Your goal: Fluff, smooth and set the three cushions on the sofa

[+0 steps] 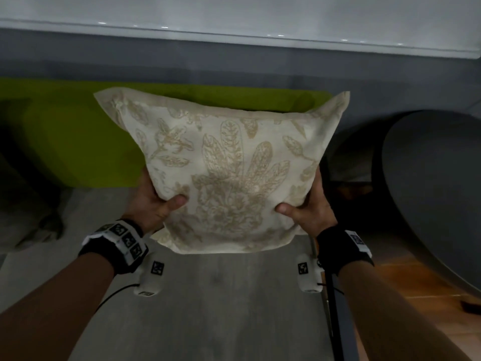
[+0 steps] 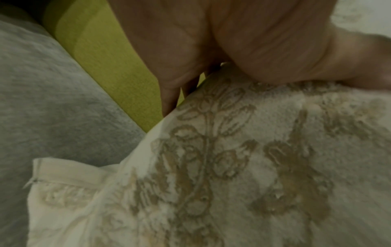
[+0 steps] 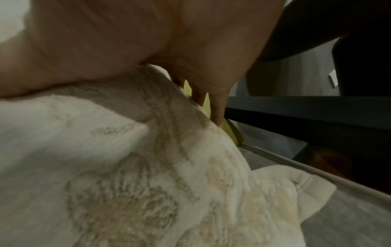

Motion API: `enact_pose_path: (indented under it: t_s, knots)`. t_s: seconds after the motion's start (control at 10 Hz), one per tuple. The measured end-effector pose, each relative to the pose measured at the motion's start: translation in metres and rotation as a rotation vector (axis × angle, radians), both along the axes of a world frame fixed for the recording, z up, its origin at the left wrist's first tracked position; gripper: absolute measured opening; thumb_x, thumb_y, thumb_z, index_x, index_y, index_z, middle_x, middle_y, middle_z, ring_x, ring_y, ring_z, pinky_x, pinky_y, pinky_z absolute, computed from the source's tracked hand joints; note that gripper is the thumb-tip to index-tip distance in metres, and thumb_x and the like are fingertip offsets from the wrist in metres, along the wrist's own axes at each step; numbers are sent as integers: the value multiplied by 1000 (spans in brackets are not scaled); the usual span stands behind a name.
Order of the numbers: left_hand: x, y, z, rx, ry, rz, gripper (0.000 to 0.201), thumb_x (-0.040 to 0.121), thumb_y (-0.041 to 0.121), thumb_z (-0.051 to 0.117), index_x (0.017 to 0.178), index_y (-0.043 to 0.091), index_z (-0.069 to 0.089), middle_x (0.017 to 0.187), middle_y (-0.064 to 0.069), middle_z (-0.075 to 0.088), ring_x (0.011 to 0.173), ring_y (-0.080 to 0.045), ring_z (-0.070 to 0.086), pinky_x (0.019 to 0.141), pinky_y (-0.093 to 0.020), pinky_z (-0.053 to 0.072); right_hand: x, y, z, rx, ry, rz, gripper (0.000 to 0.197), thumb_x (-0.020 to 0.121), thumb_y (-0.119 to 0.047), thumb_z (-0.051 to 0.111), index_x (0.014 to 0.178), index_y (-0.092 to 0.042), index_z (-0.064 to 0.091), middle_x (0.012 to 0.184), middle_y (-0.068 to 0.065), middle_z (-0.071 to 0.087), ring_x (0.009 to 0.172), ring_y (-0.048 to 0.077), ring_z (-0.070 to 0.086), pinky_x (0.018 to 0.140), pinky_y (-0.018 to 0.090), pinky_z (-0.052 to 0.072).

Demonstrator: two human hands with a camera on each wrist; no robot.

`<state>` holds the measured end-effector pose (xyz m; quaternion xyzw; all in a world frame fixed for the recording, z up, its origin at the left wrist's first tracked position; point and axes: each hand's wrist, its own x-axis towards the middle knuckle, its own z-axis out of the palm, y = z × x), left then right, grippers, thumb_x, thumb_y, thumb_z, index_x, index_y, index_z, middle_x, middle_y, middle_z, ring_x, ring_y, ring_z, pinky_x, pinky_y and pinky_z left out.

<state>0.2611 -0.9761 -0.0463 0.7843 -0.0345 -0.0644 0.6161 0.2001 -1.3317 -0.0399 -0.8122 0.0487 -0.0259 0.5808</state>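
I hold a cream cushion (image 1: 229, 168) with a beige leaf pattern up in front of me, above the grey sofa seat (image 1: 221, 295). My left hand (image 1: 156, 201) grips its lower left side, thumb on the front and fingers behind. My right hand (image 1: 307, 204) grips the lower right side the same way. The left wrist view shows the cushion (image 2: 253, 167) under my left hand (image 2: 211, 58). In the right wrist view the cushion (image 3: 127, 167) lies below my right hand (image 3: 169, 50). A green cushion (image 1: 78, 136) leans on the sofa back behind it.
A grey cushion or throw (image 1: 23, 183) lies dim at the far left. A dark round table (image 1: 437, 188) stands close on the right over a wooden floor (image 1: 406, 282). The sofa's grey backrest (image 1: 234, 61) runs under a white wall.
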Motion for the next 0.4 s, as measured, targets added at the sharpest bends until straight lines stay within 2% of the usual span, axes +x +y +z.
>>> enact_pose_path:
  t_s: [0.1, 0.2, 0.3, 0.4]
  knots:
    - [5, 4, -14, 112, 17, -1, 125, 53, 81, 75, 153, 33, 17, 156, 7, 36, 142, -5, 36, 113, -30, 36, 11, -6, -10, -107, 72, 11, 125, 58, -62, 92, 157, -40, 19, 155, -8, 41, 145, 13, 39, 112, 53, 44]
    - [1, 3, -15, 137, 73, 5, 129, 55, 77, 77, 157, 26, 15, 158, 3, 34, 144, -15, 35, 115, -45, 35, 14, -13, -20, -177, 148, 26, 135, 55, -64, 94, 159, -42, 10, 158, -9, 39, 146, 17, 38, 111, 55, 43]
    - [-6, -1, 17, 135, 212, -10, 117, 66, 57, 84, 155, 26, 15, 154, 1, 38, 135, -18, 44, 109, -47, 42, 9, -14, 1, -205, 193, 23, 138, 50, -64, 95, 158, -48, 10, 161, -9, 35, 150, 19, 33, 113, 58, 39]
    - [-19, 20, 42, 269, 305, -11, 105, 74, 46, 77, 155, 29, 13, 158, -6, 30, 137, -25, 38, 105, -46, 42, -26, -7, 40, -304, 199, -18, 129, 62, -63, 90, 160, -40, 9, 169, -9, 18, 153, 10, 19, 123, 42, 25]
